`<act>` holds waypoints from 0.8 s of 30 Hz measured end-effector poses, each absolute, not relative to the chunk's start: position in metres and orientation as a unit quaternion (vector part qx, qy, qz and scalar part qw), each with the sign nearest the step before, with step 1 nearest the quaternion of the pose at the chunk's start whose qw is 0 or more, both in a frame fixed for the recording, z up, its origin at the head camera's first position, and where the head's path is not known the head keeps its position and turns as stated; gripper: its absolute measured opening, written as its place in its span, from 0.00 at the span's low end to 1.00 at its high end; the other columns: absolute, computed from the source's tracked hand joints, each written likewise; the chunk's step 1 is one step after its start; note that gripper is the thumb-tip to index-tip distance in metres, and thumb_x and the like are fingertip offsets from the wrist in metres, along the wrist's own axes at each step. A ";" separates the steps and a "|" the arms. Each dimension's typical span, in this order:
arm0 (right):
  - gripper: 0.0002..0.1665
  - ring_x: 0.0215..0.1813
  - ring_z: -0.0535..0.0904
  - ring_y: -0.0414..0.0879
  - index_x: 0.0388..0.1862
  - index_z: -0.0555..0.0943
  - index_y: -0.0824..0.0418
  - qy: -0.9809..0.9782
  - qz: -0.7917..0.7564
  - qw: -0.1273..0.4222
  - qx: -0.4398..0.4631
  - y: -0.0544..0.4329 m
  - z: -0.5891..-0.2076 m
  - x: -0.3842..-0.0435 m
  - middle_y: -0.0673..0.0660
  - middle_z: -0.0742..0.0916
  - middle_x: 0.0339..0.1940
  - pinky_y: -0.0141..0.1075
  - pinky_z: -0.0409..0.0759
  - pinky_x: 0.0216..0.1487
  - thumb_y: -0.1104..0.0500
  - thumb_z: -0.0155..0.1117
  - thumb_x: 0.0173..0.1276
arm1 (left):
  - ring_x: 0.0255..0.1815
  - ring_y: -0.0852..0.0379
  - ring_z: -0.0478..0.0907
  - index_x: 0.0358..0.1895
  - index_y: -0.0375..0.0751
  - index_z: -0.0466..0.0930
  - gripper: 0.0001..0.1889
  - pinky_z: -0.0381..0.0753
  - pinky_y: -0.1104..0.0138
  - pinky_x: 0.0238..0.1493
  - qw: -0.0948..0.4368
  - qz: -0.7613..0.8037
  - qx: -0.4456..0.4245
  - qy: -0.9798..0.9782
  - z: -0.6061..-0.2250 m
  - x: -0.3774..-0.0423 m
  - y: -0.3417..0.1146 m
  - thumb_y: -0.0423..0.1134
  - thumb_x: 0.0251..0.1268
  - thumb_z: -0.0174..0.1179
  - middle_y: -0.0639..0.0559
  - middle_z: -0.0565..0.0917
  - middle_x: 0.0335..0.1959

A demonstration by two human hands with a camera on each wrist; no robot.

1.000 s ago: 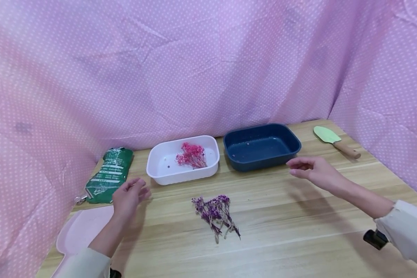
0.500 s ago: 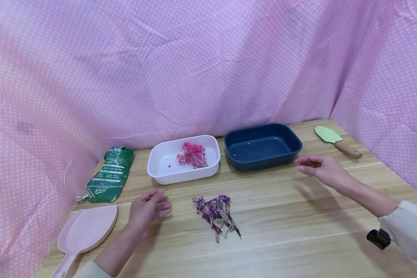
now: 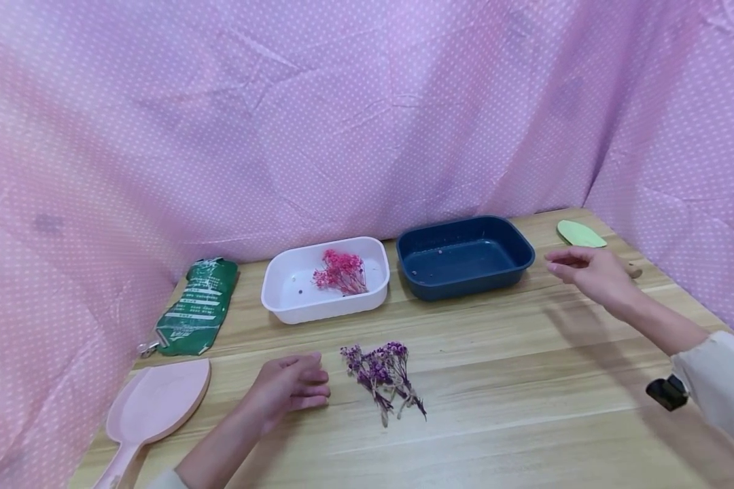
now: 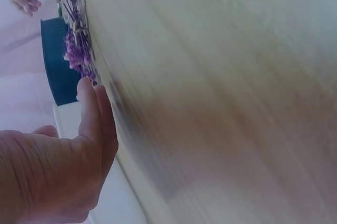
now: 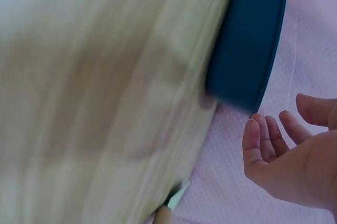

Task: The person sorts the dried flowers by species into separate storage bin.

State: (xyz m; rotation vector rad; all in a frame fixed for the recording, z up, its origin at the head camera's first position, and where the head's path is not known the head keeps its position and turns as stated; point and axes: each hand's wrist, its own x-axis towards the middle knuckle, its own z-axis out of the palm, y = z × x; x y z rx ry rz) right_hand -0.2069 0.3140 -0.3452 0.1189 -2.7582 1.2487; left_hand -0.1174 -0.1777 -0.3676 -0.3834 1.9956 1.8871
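Small bunches of purple dried flowers (image 3: 379, 370) lie on the wooden table, their stems toward the near side. Just left of them hovers my left hand (image 3: 287, 390), fingers relaxed and holding nothing; in the left wrist view its fingertips point toward the flowers. My right hand (image 3: 599, 275) is above the table to the right of the dark blue tub (image 3: 465, 282), its fingers loosely bent around nothing. Behind it lies a trowel with a light green blade (image 3: 580, 234); the hand hides most of the wooden handle.
A white tub (image 3: 327, 312) holding a pink dried bunch (image 3: 342, 272) stands left of the blue one. At left lie a green bag (image 3: 198, 305) and a pink scoop (image 3: 159, 401). A pink dotted cloth (image 3: 342, 122) hangs behind.
My left hand has moved right, from near the green bag and over the scoop to beside the purple flowers. My right hand has drifted right and away, now covering the trowel's handle.
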 end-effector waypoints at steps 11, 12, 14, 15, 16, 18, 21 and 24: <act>0.33 0.35 0.73 0.19 0.62 0.75 0.66 -0.909 0.409 0.073 0.022 0.322 -0.344 -0.246 0.68 0.81 0.57 0.16 0.72 0.36 0.42 0.56 0.71 | 0.40 0.44 0.84 0.59 0.20 0.66 0.31 0.86 0.56 0.45 0.208 0.678 -0.114 0.696 -0.368 -0.111 -0.168 0.48 0.69 0.57 0.29 0.80 0.48; 0.33 0.35 0.73 0.18 0.63 0.74 0.66 -0.905 0.418 0.070 0.022 0.322 -0.345 -0.249 0.68 0.80 0.58 0.15 0.71 0.37 0.42 0.55 0.71 | 0.40 0.44 0.84 0.59 0.20 0.66 0.31 0.86 0.56 0.45 0.211 0.679 -0.113 0.694 -0.368 -0.110 -0.167 0.48 0.69 0.57 0.30 0.81 0.48; 0.33 0.37 0.75 0.20 0.65 0.71 0.68 -0.891 0.450 0.062 0.026 0.320 -0.347 -0.254 0.66 0.80 0.58 0.15 0.73 0.39 0.46 0.56 0.72 | 0.38 0.46 0.84 0.58 0.20 0.67 0.29 0.86 0.57 0.45 0.219 0.678 -0.114 0.693 -0.369 -0.110 -0.166 0.47 0.70 0.56 0.32 0.81 0.47; 0.32 0.37 0.75 0.21 0.65 0.70 0.70 -0.881 0.468 0.059 0.028 0.319 -0.348 -0.256 0.63 0.82 0.56 0.15 0.75 0.40 0.48 0.56 0.73 | 0.38 0.46 0.84 0.57 0.20 0.67 0.29 0.86 0.57 0.45 0.223 0.679 -0.113 0.690 -0.369 -0.109 -0.165 0.47 0.70 0.56 0.32 0.82 0.46; 0.32 0.38 0.76 0.22 0.66 0.69 0.72 -0.871 0.488 0.055 0.029 0.318 -0.349 -0.258 0.58 0.84 0.52 0.16 0.76 0.40 0.50 0.56 0.73 | 0.38 0.47 0.84 0.57 0.20 0.67 0.29 0.86 0.57 0.45 0.226 0.680 -0.113 0.688 -0.369 -0.109 -0.165 0.47 0.70 0.56 0.33 0.82 0.46; 0.31 0.38 0.78 0.24 0.66 0.67 0.75 -0.851 0.522 0.052 0.031 0.317 -0.352 -0.261 0.45 0.85 0.44 0.19 0.79 0.41 0.55 0.57 0.73 | 0.38 0.47 0.84 0.58 0.20 0.66 0.29 0.86 0.56 0.45 0.229 0.683 -0.112 0.684 -0.369 -0.109 -0.165 0.47 0.70 0.56 0.33 0.82 0.46; 0.30 0.38 0.80 0.26 0.66 0.65 0.78 -0.822 0.566 0.044 0.038 0.314 -0.354 -0.266 0.34 0.82 0.36 0.22 0.82 0.43 0.60 0.57 0.72 | 0.38 0.46 0.84 0.58 0.21 0.65 0.30 0.86 0.56 0.45 0.233 0.686 -0.107 0.681 -0.369 -0.109 -0.165 0.48 0.70 0.56 0.32 0.81 0.46; 0.29 0.38 0.81 0.28 0.65 0.65 0.79 -0.806 0.589 0.035 0.043 0.313 -0.357 -0.270 0.34 0.82 0.34 0.24 0.83 0.42 0.62 0.58 0.72 | 0.36 0.47 0.84 0.58 0.21 0.65 0.30 0.86 0.56 0.45 0.241 0.686 -0.099 0.679 -0.369 -0.109 -0.165 0.48 0.69 0.57 0.32 0.81 0.46</act>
